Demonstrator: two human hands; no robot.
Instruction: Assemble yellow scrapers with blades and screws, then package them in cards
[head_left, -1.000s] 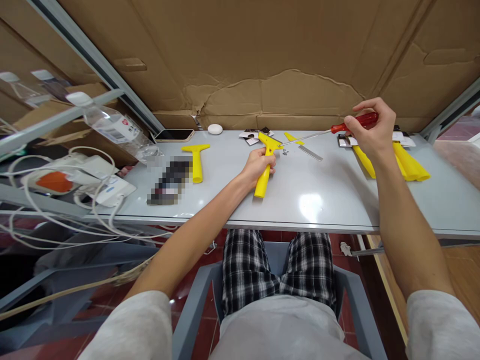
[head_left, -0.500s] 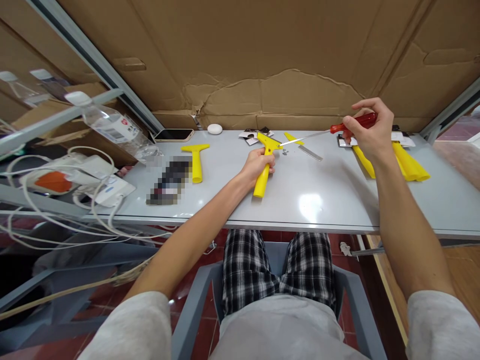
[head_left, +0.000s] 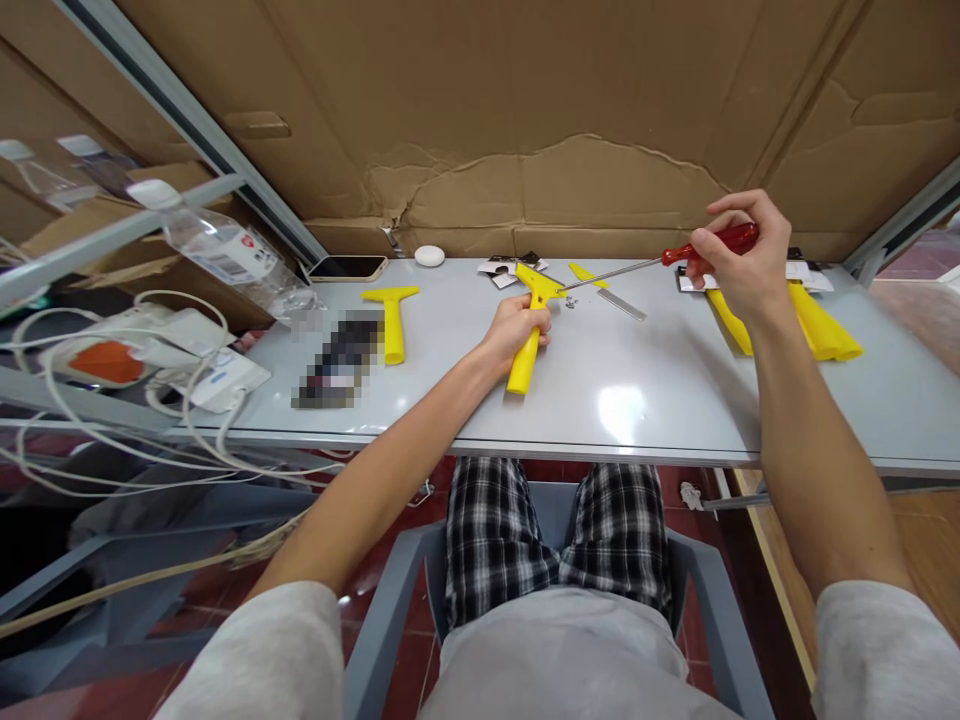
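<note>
Scraper [head_left: 523, 367], one: mid-desk [head_left: 675, 415], head toward the back edge; your left hand [head_left: 517, 332] grips the stem, presumably bracing it. Driver [head_left: 679, 256], one: your right hand [head_left: 750, 258] grips its handle, tip at the head, apparently for turning. Blade [head_left: 621, 304], one; metal bits [head_left: 571, 302], several, too small to count: toward the back edge, likely kept within reach. Spare scraper [head_left: 394, 330], one: toward the left edge. Yellow stems [head_left: 825, 325], right side: partly hidden, count uncertain.

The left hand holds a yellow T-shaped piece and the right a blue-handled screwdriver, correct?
Not quite: the head view shows the screwdriver has a red handle. The left hand does hold the yellow T-shaped piece, the right hand the screwdriver.
</note>
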